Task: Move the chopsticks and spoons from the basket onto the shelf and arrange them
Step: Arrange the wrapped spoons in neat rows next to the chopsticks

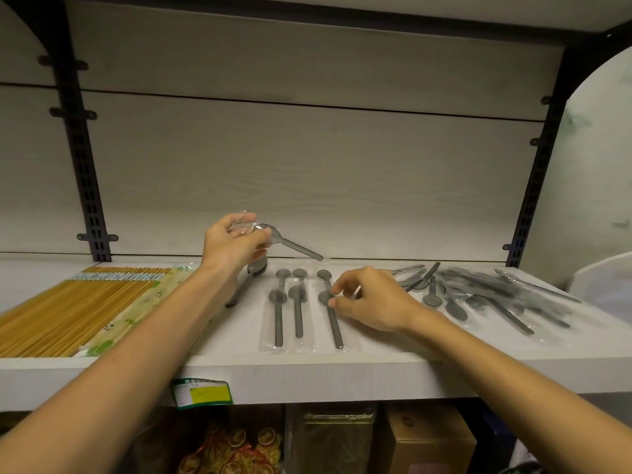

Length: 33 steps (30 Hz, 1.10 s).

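My left hand point(232, 246) holds a plastic-wrapped grey spoon point(290, 246) above the white shelf point(307, 371), its handle pointing right and down. Below that hand lie more spoons point(246, 283). My right hand point(372, 301) rests on the shelf, its fingertips pinching the wrapped spoon point(333, 323) at the right end of a tidy row of wrapped spoons point(289, 313). A loose heap of wrapped spoons point(478, 297) lies to the right. Packs of yellow chopsticks point(68, 313) lie at the left of the shelf. The basket is out of view.
A green and yellow price label point(203, 393) hangs on the shelf's front edge. Below the shelf stand boxes point(427, 439) and bags of dried slices point(232, 449). Black slotted uprights point(82, 159) frame the back panel. A white curved object point(605, 282) sits at the far right.
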Each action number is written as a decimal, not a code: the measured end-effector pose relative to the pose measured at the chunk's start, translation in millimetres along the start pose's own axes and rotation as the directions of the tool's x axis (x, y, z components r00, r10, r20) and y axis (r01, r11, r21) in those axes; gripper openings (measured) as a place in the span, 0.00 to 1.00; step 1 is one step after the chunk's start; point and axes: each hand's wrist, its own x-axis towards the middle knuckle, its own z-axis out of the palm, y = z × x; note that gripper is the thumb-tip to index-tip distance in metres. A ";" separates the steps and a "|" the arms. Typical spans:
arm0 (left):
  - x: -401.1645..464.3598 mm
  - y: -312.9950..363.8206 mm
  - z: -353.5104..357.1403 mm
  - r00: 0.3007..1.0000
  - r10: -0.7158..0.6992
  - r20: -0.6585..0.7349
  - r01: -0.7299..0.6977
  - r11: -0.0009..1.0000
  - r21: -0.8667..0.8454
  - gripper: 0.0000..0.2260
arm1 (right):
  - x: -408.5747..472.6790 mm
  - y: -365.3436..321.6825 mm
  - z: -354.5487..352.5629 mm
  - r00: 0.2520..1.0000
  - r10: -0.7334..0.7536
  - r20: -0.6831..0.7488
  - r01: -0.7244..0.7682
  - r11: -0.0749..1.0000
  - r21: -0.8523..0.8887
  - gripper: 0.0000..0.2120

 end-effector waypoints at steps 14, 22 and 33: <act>2.6 2.7 4.2 1.000 -0.015 0.001 0.015 0.999 -0.034 0.15 | 3.3 -3.9 14.3 0.997 -0.060 0.052 0.068 0.985 -0.159 0.19; 9.5 5.0 10.6 0.998 -0.057 -0.021 0.055 0.995 -0.081 0.23 | 5.9 7.8 -0.6 0.996 -0.082 -0.019 0.080 0.993 -0.088 0.18; 33.0 -12.0 73.8 0.882 -0.303 0.362 0.226 0.944 0.240 0.23 | 22.2 64.6 -55.3 0.981 0.017 -0.196 -0.027 0.998 -0.050 0.11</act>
